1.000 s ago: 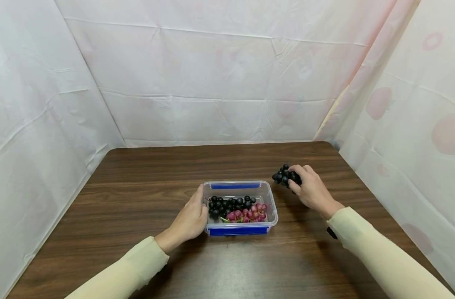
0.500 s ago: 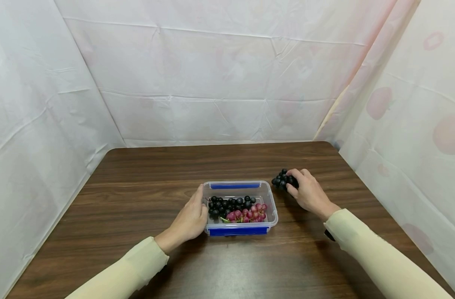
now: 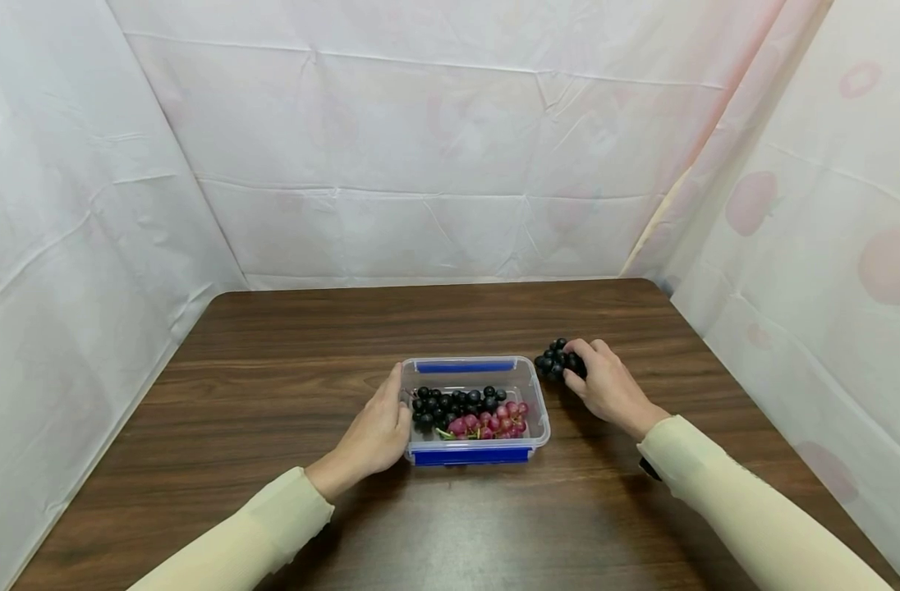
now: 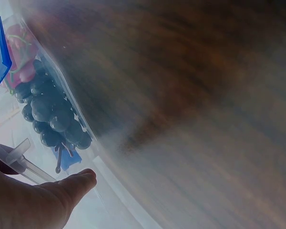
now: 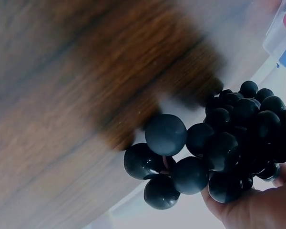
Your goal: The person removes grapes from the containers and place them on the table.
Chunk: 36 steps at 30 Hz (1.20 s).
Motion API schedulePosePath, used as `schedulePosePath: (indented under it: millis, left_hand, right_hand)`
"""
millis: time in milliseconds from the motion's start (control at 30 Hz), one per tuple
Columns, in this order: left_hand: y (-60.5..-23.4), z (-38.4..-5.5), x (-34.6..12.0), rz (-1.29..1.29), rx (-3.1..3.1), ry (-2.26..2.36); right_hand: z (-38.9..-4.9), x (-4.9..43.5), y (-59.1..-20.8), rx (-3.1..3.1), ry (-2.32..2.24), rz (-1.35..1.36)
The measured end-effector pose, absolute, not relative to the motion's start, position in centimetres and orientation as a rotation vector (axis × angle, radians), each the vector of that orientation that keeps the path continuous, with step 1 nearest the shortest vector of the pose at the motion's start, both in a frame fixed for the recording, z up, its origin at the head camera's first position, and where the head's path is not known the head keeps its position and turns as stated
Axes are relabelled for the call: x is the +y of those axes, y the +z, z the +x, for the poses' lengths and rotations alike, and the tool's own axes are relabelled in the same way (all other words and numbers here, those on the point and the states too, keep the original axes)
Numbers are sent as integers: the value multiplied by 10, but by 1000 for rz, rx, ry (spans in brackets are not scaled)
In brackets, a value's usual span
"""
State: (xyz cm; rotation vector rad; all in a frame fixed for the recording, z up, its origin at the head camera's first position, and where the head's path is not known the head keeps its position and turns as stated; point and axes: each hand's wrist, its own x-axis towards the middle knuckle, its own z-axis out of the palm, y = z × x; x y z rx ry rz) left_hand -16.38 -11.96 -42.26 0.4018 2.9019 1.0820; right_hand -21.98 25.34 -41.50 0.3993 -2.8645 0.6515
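A clear plastic food container (image 3: 470, 446) with blue clips stands on the wooden table. Inside lie a bunch of black grapes (image 3: 444, 402) and, in front of it to the right, a bunch of red grapes (image 3: 487, 423). My left hand (image 3: 372, 427) rests along the container's left side with its fingers fairly straight; its thumb (image 4: 69, 188) shows beside the wall in the left wrist view. Just right of the container's back right corner, my right hand (image 3: 608, 386) grips another bunch of black grapes (image 5: 224, 148) between thumb and fingers. Its palm side is partly hidden.
The brown table (image 3: 332, 324) reaches back to a white curtain (image 3: 420, 164). Similar curtains hang close along the left and right sides, the right one (image 3: 812, 304) printed with faint pink fruit.
My right hand has moved slightly left and toward me with the black grapes, nearer the container's back right corner. The left hand and the container have stayed in place.
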Motion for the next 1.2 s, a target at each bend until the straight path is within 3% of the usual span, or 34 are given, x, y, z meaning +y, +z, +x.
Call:
schedulePosePath:
  millis: [1200]
  left_hand:
    - [-422,-164,-120,408,2915,1076]
  right_hand:
    - [-214,250,-408,-2958,584,285]
